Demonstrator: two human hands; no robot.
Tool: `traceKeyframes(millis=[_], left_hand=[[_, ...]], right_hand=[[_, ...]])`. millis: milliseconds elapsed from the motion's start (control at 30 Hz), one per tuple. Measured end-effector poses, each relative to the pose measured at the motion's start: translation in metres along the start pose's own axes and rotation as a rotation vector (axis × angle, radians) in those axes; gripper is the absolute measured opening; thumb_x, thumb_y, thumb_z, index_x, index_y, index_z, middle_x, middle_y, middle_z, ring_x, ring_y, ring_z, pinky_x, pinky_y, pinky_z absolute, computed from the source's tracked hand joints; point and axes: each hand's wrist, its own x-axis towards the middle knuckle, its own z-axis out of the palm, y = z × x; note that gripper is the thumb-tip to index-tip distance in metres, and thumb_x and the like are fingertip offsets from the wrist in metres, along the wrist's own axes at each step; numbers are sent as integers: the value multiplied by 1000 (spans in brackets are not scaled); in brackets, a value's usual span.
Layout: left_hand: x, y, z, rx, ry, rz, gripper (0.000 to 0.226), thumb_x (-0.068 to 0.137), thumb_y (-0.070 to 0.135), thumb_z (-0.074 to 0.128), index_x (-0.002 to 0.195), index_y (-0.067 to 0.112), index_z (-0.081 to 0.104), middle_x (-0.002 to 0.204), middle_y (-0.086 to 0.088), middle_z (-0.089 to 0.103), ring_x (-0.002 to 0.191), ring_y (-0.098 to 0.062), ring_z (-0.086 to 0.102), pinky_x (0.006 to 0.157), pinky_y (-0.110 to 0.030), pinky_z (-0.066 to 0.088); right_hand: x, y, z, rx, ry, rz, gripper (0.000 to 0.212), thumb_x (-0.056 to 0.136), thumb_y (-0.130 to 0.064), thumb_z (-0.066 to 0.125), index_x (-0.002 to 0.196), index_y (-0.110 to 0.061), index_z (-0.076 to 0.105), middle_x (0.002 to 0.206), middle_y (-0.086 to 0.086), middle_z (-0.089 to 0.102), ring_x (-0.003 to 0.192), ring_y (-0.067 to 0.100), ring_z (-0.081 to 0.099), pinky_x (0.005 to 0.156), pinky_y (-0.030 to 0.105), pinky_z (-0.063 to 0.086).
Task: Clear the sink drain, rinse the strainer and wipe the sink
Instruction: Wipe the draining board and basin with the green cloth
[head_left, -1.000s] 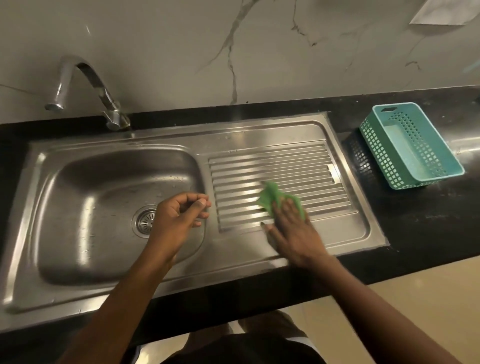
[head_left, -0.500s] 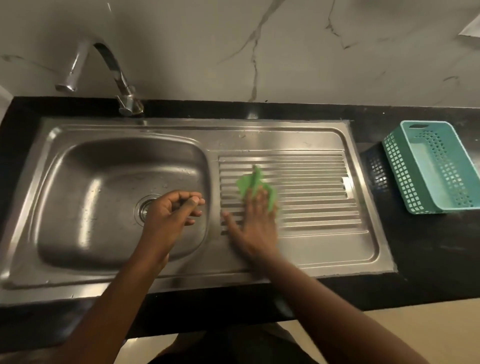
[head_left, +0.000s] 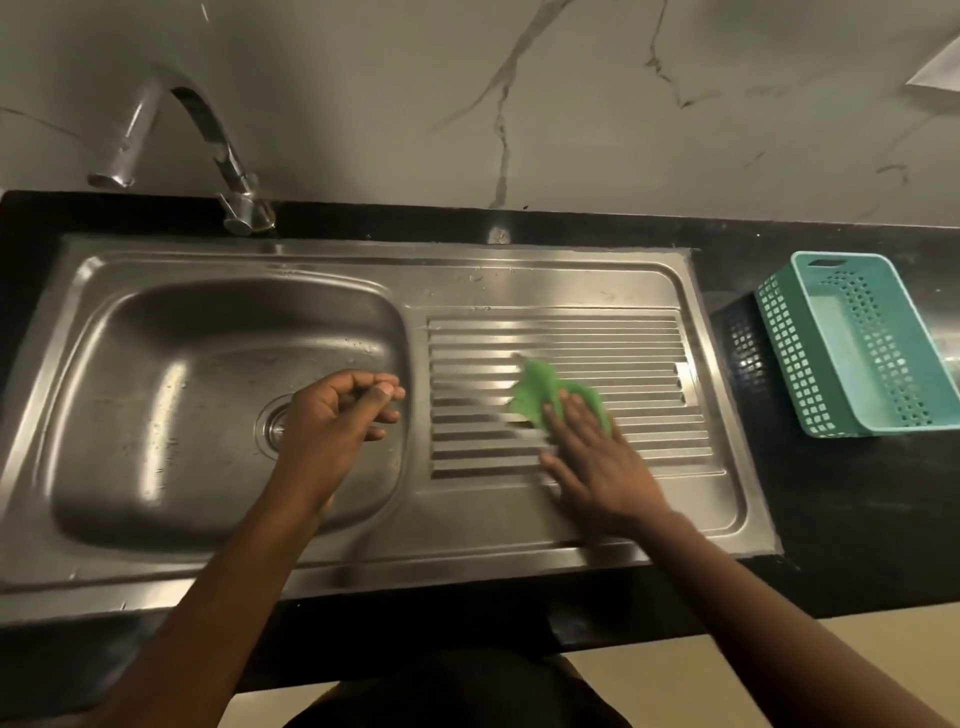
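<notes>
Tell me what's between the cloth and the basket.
Nothing loose. The head view shows only bare drainboard ribs, the sink rim and a strip of black counter between the cloth and the basket.

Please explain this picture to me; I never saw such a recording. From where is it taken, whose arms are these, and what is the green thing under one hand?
No machine: a person wears a camera on the head, so you look down at their arms. The right hand presses a green cloth on the ribbed drainboard of a steel sink. The left hand hangs over the basin, partly hiding the drain strainer, fingers loosely curled, holding nothing visible. A faucet stands behind; a teal basket sits on the black counter.
</notes>
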Motion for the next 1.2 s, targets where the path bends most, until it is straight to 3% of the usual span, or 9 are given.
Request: traceKeyframes(millis=[100, 200, 367, 633, 733, 867, 1000, 1100, 1200], left_hand=[[-2, 3, 2, -9, -13, -9, 16, 102, 11, 64, 112, 6, 76, 107, -11, 81, 101, -37, 76, 91, -50, 60], [-3, 3, 1, -16, -11, -12, 17, 102, 10, 64, 112, 4, 76, 108, -13, 81, 103, -41, 74, 92, -50, 59], [-2, 0, -6, -6, -26, -24, 17, 103, 11, 63, 113, 6, 76, 108, -9, 81, 102, -37, 75, 91, -48, 60], [4, -3, -7, -5, 2, -14, 14, 102, 14, 66, 108, 12, 78, 100, -3, 83, 91, -22, 78, 84, -41, 60], [6, -2, -6, 16, 1, 11, 13, 102, 15, 66, 106, 18, 78, 100, 1, 84, 92, -20, 79, 81, -38, 61], [9, -2, -4, 17, -4, 16, 13, 102, 16, 66, 105, 19, 78, 99, 2, 83, 92, -23, 79, 82, -39, 61], [10, -2, -1, -13, -6, 5, 14, 101, 14, 66, 108, 14, 78, 101, -2, 83, 97, -30, 77, 86, -41, 61], [11, -3, 1, -29, -11, -6, 14, 101, 13, 66, 109, 11, 78, 103, -5, 83, 99, -35, 76, 84, -40, 61], [11, -5, 0, -36, -17, -10, 14, 101, 13, 66, 110, 10, 78, 103, -5, 83, 99, -35, 76, 84, -41, 61]], right_hand=[[-7, 44, -10, 87, 22, 231, 77, 101, -74, 6, 166, -35, -4, 174, -4, -8, 161, 16, -12, 132, 48, 5], [7, 62, -17, 237, 104, 514, 82, 100, -77, 7, 167, -30, 0, 175, 3, -4, 162, 21, -9, 130, 54, 4], [60, -8, -15, 361, 217, 777, 105, 92, -86, 10, 167, -12, -1, 174, 16, -6, 162, 30, -10, 128, 60, -1], [89, -173, 13, 334, 125, 299, 105, 91, -88, 10, 167, -17, -3, 174, 9, -11, 160, 21, -20, 129, 52, -9], [90, -167, 9, 264, 80, 107, 98, 95, -84, 11, 168, -20, 3, 175, 4, -8, 161, 18, -15, 130, 48, -8], [84, -87, -4, -48, 42, -197, 77, 105, -68, 23, 167, -24, 15, 175, 4, 12, 162, 18, 7, 131, 44, 5], [75, 11, -26, 54, 38, 165, 82, 100, -73, 9, 167, -26, 8, 175, 6, 10, 163, 22, 4, 129, 52, 16], [65, 81, -42, 80, -2, 413, 86, 98, -74, 10, 167, -23, 4, 175, 11, 0, 162, 29, -2, 129, 57, 11], [80, 86, -52, 245, 34, 619, 100, 92, -85, 8, 167, -20, -1, 175, 12, -6, 162, 28, -5, 129, 57, 1]])
